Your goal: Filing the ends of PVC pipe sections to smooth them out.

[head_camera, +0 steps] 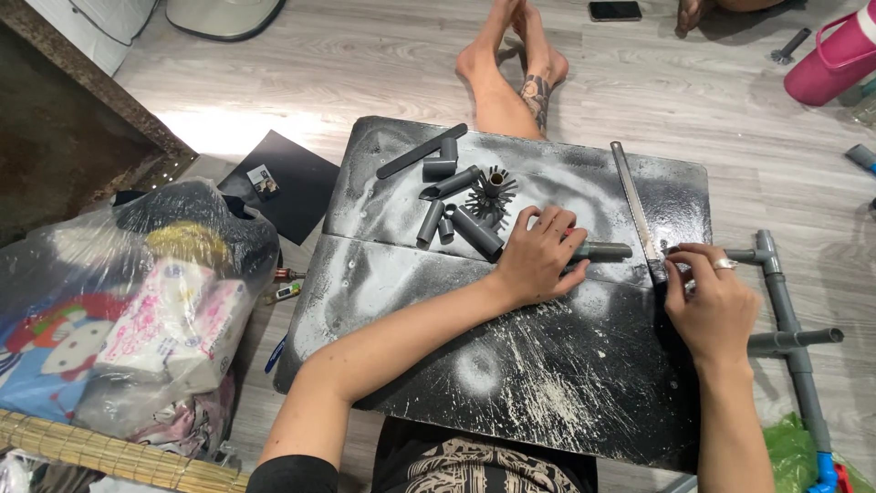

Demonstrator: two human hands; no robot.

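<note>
Patterned cloth at the bottom edge lies closest to me, and just past it stands the black table, its top smeared with pale dust. I see my left hand pressed flat over a short grey pipe lying across the table's middle; the fingers are spread on top of it, pinning it rather than wrapping it. My right hand sits at the table's right edge, thumb and fingers pinched on the near end of a long thin saw blade, which runs away from me up the table, just right of the pipe's free end. I cannot tell whether blade and pipe touch.

Beyond the left hand lies a cluster of grey pipe offcuts, some angled, and a dark round spiky piece with a tube standing in its centre. A longer dark strip rests at the far left of the cluster.

On the floor to the right lies a grey pipe frame with tee joints. To the left sits a clear plastic bag stuffed with packages and cloth. Another person's bare legs stretch across the floor beyond the table, and a phone lies farther off
</note>
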